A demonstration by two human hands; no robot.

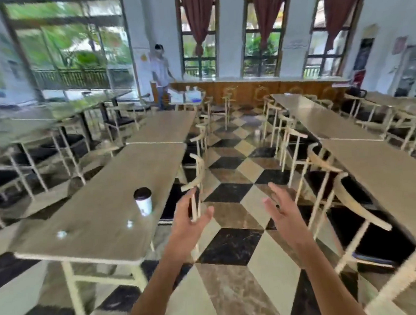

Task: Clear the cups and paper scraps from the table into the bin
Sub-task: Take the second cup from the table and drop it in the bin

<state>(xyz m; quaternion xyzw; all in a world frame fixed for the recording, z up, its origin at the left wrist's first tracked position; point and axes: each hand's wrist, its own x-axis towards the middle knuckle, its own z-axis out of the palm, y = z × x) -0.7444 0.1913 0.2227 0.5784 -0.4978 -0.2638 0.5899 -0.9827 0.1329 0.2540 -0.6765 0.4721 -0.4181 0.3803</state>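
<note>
Two hands out front over the checkered floor [232,244], both empty. Left hand [189,222] raised just right of the near worktop [90,214], fingers spread, grip released, nothing held. Right hand [282,208] level with it, well apart, palm turned inward, fingers loose, grip released too. Both bare forearms reaching in from the near edge.

One cup [143,201] upright on the near-left worktop, close to its right edge: white body, dark lid. Left of the left hand, not touching it. Two small pale scraps [61,233] on the same worktop, nearer than the cup: one toward the left, the other [130,223] just near of the cup. Too blurred to tell paper from anything else.

Pale chair [195,173] tucked in at the worktop's right side, its leg behind the left fingers. More worktops and chairs in rows to the far end and along the right. Far off, a person [160,72] standing by a wooden counter [246,90], under tall windows with red curtains [198,15]. No bin in view.
</note>
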